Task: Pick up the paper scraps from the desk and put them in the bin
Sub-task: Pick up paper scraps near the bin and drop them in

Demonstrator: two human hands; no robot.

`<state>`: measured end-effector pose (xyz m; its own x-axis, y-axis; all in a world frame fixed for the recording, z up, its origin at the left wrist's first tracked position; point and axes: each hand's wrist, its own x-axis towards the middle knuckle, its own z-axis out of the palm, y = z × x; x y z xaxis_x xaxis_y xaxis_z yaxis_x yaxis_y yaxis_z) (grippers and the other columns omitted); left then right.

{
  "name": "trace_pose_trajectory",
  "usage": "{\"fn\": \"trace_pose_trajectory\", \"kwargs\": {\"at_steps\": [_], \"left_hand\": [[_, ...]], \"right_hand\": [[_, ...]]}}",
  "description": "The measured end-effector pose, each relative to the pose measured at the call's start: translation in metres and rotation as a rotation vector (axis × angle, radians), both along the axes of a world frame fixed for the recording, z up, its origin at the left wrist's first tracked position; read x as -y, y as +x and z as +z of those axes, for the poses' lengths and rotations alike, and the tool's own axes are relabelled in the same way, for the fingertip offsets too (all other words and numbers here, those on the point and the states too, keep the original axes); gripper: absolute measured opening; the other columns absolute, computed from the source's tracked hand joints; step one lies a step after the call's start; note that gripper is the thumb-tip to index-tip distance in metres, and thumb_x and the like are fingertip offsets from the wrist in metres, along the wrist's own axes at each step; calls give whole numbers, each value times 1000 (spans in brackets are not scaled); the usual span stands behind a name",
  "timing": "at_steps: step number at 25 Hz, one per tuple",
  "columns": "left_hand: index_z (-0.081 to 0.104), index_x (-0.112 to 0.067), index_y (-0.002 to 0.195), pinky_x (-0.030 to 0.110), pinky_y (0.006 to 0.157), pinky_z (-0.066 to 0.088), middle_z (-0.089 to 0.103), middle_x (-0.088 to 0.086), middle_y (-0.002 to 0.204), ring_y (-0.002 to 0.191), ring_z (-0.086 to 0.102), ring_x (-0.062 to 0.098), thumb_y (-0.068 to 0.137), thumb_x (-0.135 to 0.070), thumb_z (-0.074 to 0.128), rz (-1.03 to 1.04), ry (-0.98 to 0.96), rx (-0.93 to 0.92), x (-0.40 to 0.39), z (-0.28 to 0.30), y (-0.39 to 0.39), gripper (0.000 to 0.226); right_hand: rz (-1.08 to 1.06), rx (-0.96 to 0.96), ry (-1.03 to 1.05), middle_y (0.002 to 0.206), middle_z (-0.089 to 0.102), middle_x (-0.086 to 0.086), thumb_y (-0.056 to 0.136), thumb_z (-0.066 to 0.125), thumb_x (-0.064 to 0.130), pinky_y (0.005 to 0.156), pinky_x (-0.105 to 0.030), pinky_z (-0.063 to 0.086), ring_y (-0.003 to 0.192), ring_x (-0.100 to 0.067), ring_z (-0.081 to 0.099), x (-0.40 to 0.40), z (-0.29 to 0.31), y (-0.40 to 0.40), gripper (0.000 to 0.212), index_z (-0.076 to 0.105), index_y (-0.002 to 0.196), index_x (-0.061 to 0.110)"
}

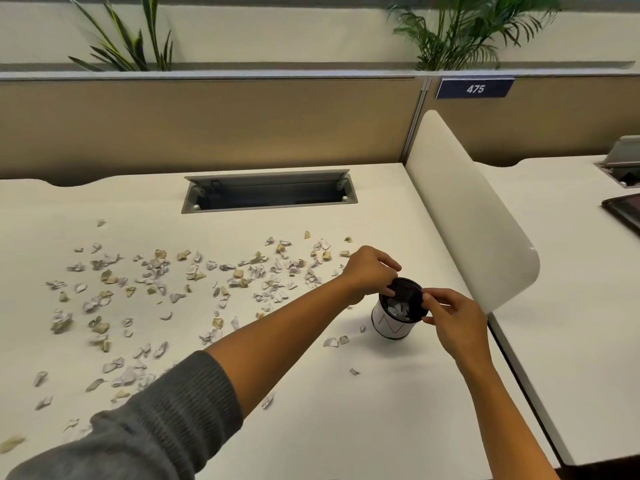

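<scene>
A small black mesh bin (394, 323) with a white paper wrap stands on the white desk (311, 393) near its right side, with white scraps inside. My left hand (369, 271) reaches across to the bin's left rim, fingers curled and thumb against the rim. My right hand (450, 318) pinches the right rim between thumb and forefinger. Several crumpled white and tan paper scraps (156, 271) lie scattered over the left and middle of the desk, and a few scraps (334, 341) lie just left of the bin.
An open cable tray (270, 194) is set into the desk at the back. A white curved divider (467, 209) stands right of the bin, with a neighbouring desk (571, 289) beyond it. A tan partition (207, 123) with plants closes the far side.
</scene>
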<state>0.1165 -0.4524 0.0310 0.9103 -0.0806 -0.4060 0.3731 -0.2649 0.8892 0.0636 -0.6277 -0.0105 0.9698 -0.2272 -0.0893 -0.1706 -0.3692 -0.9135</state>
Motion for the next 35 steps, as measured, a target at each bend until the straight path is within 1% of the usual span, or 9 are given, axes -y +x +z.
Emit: {"fn": "trace_pose_trajectory", "kwargs": {"at_steps": [4, 10, 13, 16, 20, 23, 27, 30, 35], "left_hand": [[71, -3, 99, 35, 77, 61, 69, 19, 107, 92, 67, 23, 87, -2, 60, 44, -14, 62, -22, -5, -3, 17], [70, -16, 114, 23, 89, 46, 66, 1, 123, 116, 61, 17, 88, -13, 58, -62, 368, 138, -84, -42, -25, 28], [57, -18, 129, 27, 99, 38, 53, 1, 140, 128, 49, 20, 92, -20, 55, -178, 611, 148, -106, -73, -44, 37], [38, -21, 146, 32, 116, 26, 29, 3, 157, 145, 27, 22, 94, -21, 54, -336, 714, 200, -114, -101, -67, 55], [19, -29, 153, 38, 122, 16, 7, -1, 164, 150, 10, 20, 95, -20, 51, -410, 768, 280, -118, -114, -80, 67], [21, -30, 153, 36, 121, 16, 8, 1, 164, 150, 11, 20, 96, -18, 49, -448, 753, 312, -119, -113, -81, 65], [36, -21, 148, 38, 120, 17, 18, 7, 161, 148, 16, 25, 99, -31, 46, -496, 788, 305, -112, -115, -86, 51], [37, -19, 148, 39, 120, 21, 22, 7, 160, 148, 18, 25, 97, -36, 48, -501, 796, 258, -108, -115, -93, 54], [32, -14, 149, 35, 112, 36, 29, 9, 155, 143, 28, 26, 97, -7, 43, -493, 923, 359, -107, -119, -113, 53]], "right_hand": [[31, 36, -13, 88, 75, 4, 92, 65, 19, 60, -13, 52, 67, -5, 72, -13, 7, 1, 9, 74, 95, 22], [326, 143, -20, 87, 73, 13, 90, 67, 11, 70, -14, 54, 79, -4, 70, -64, 5, -19, 17, 74, 94, 25], [482, 150, -159, 112, 67, 8, 92, 62, 7, 84, -18, 54, 101, -5, 66, -87, -21, -32, 22, 72, 106, 20], [556, 55, -418, 144, 46, 0, 96, 56, 8, 110, -17, 31, 134, -16, 45, -97, -51, -34, 34, 60, 129, 14], [577, 52, -544, 162, 17, -6, 98, 48, 8, 113, -18, 13, 151, -20, 14, -108, -67, -30, 51, 38, 148, 14], [611, 29, -571, 164, 6, -9, 101, 42, 10, 121, -29, 8, 153, -26, 4, -117, -71, -22, 54, 26, 153, 13], [678, -42, -817, 164, 2, -15, 106, 30, 22, 124, -37, 1, 152, -29, -2, -120, -82, -19, 55, 12, 156, 9], [661, -85, -671, 164, 8, -9, 105, 36, 32, 123, -40, 9, 152, -27, 1, -121, -86, -33, 55, 21, 155, 14], [702, -19, -616, 163, 20, -3, 102, 48, 31, 120, -29, 19, 152, -19, 9, -120, -92, -54, 52, 33, 151, 20]]}}
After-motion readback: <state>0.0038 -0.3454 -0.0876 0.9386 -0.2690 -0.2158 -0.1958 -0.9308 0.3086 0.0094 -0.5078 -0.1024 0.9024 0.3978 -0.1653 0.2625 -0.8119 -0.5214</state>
